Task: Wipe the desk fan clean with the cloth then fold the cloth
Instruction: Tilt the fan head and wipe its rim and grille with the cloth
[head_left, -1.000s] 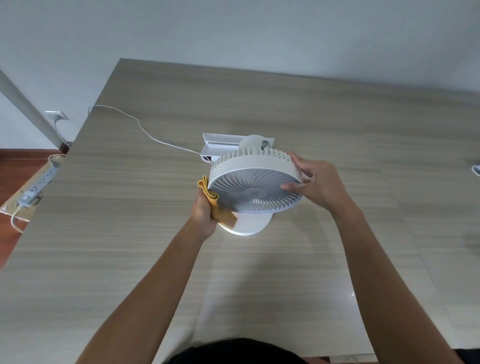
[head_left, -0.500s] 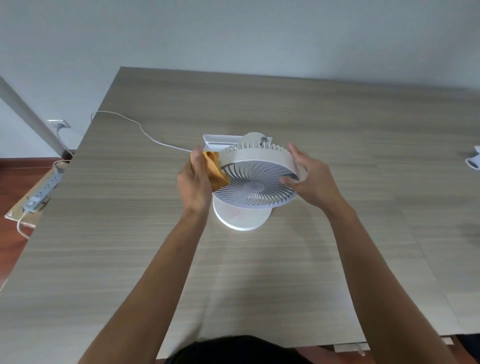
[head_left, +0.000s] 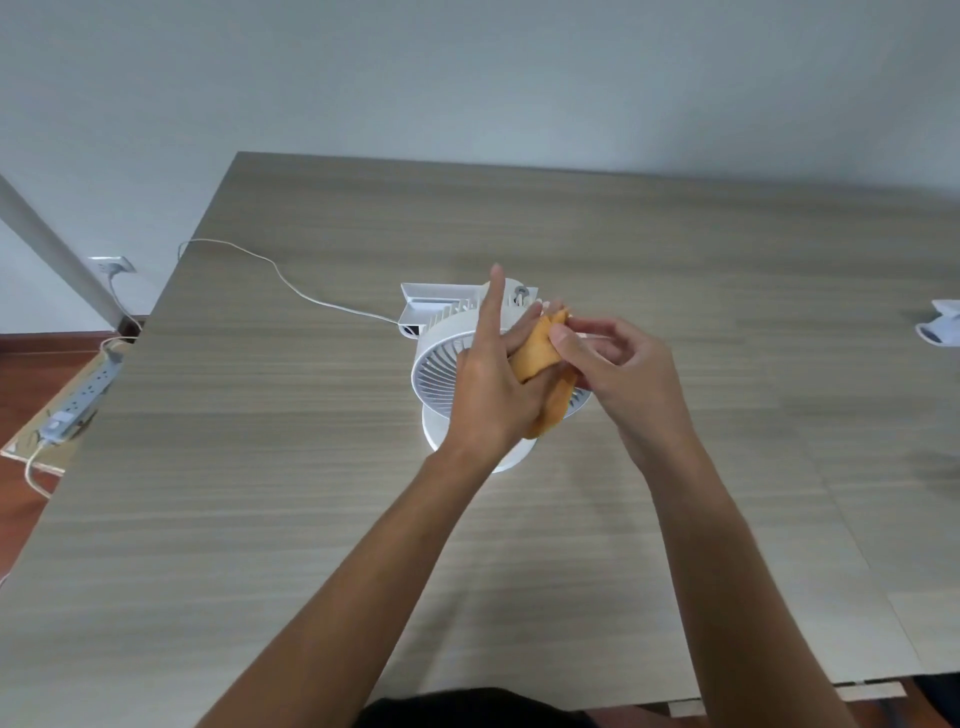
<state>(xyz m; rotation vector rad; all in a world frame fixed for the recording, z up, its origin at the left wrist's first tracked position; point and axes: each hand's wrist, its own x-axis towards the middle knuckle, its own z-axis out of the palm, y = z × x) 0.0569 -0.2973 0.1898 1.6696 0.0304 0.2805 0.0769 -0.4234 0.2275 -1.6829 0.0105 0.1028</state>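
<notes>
A white desk fan (head_left: 437, 364) stands on its round base in the middle of the wooden table (head_left: 260, 467), grille tilted up toward me. Above the grille both hands meet on an orange cloth (head_left: 537, 353). My left hand (head_left: 493, 379) grips the bunched cloth with its index finger pointing up. My right hand (head_left: 613, 364) pinches the cloth's upper corner between thumb and fingers. The hands hide most of the grille's right side.
A white cable (head_left: 291, 286) runs from the fan's rear block across the table to its left edge. A power strip (head_left: 78, 400) lies on the floor at left. A white object (head_left: 940, 332) sits at the table's right edge.
My left hand carried the cloth from the fan's left rim to above the grille. My right hand let go of the fan's right rim and took the cloth's corner.
</notes>
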